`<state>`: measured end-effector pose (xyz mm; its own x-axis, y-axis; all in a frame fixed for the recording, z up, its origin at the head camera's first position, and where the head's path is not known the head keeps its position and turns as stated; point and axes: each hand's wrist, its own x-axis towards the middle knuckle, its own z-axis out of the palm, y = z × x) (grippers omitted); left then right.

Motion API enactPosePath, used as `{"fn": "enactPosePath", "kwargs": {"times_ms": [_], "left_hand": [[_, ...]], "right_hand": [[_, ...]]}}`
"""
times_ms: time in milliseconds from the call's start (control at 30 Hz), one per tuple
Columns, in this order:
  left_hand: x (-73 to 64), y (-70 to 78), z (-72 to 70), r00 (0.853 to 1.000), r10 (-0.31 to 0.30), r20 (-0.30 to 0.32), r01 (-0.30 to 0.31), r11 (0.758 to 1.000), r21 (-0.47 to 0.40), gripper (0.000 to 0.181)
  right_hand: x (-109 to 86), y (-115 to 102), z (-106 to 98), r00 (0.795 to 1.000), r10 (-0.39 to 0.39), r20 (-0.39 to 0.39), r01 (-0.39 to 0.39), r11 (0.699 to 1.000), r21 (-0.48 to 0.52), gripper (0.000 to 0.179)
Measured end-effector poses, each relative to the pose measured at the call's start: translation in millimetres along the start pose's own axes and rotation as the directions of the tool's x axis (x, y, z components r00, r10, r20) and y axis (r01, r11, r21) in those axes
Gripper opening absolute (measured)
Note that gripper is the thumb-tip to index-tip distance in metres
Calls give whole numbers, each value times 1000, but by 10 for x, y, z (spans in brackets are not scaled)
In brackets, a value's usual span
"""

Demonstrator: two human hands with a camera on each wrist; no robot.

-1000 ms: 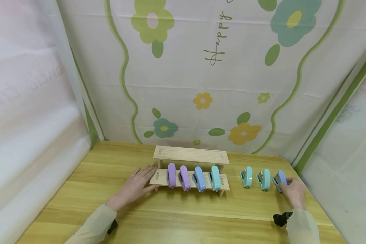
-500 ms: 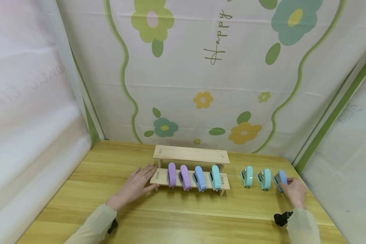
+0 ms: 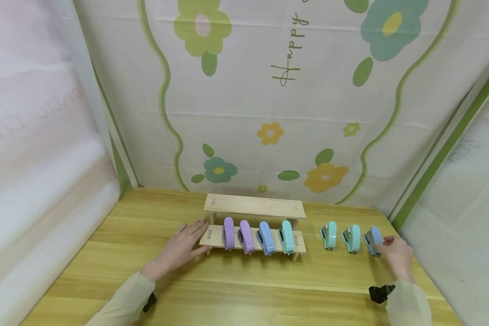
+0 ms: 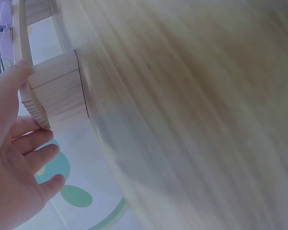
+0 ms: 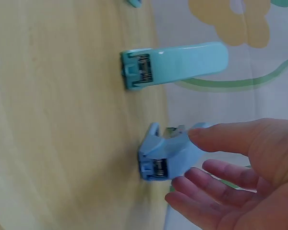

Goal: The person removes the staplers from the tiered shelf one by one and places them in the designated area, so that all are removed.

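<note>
The rightmost blue stapler stands on the worktop, beside the right hand. That hand's grip is loose, its fingers spread. In the right wrist view the thumb covers part of the stapler's handle; whether thumb or fingers press on it, I cannot tell.

The left hand lies at the left end of the lower shelf of a two-tier wooden stand, its grip relaxed, thumb at the front edge and fingers extended.

Seven staplers show: two purple staplers, one blue stapler and one turquoise stapler in a row on the lower shelf; two teal staplers and the rightmost blue one on the worktop.

The left wrist view cuts off a purple stapler at its edge; the right wrist view shows only a tip of one teal stapler. The sleeve mostly hides the left black wrist device.
</note>
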<state>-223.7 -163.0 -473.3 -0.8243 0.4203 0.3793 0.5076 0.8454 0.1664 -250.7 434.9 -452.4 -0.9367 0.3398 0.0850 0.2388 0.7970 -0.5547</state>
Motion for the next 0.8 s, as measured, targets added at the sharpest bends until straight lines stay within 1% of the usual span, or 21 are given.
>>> {"fn": "enactPosePath", "kwargs": {"times_ms": [67,300,533,667,800], "left_hand": [[-2,0,-1,1000,2,-3,-2,1000,2,73],[2,-16,7,1000,-4,2,4,1000,1,74],[0,-14,5,1000,2,-1,-2,1000,4,74],[-2,-11,3,1000,0,0,0,1000,0,73],[-5,-5,3,1000,4,-11,-4,1000,3,73]], "right_hand": [[-15,-31,-38,1000,0,-10,0,1000,9,52],[-97,-224,-180,999,30,19,-30,999,37,58],[-284,-489,-224,998,-44,-36,45,999,18,55],[-379,-601,-184,993,-89,-72,91,996,24,54],[-461,-684,-114,984,-147,-105,151,988,34,50]]}}
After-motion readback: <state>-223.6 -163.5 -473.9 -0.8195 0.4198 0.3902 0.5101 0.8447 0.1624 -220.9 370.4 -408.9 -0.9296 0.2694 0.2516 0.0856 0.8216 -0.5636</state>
